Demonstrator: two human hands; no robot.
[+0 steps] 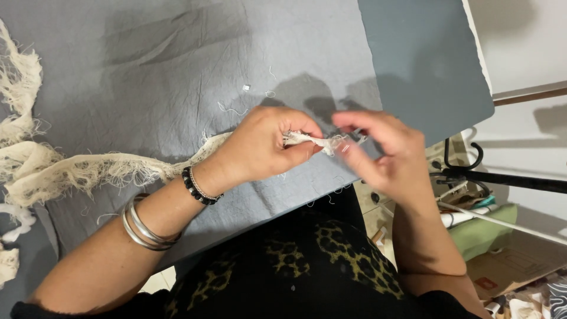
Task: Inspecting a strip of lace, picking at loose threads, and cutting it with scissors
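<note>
Black leopard-print clothing (307, 266) is filling the near view; above it, at the table's (177, 59) near edge, the left hand (263, 147) is clamping the frayed cream strip (88, 171) while the right hand's (384, 150) fingertips (345, 147) are pinching its loose threads.

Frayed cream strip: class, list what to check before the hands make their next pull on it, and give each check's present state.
1. Left hand has a grip on the frayed cream strip: ok.
2. Right hand fingertips at the strip's end: ok.
3. Which thread is pinched: cannot tell, blurred.
4. Strip's tail supported on the grey cloth: ok.
5. Cloth free of loose threads: not ok.
</note>
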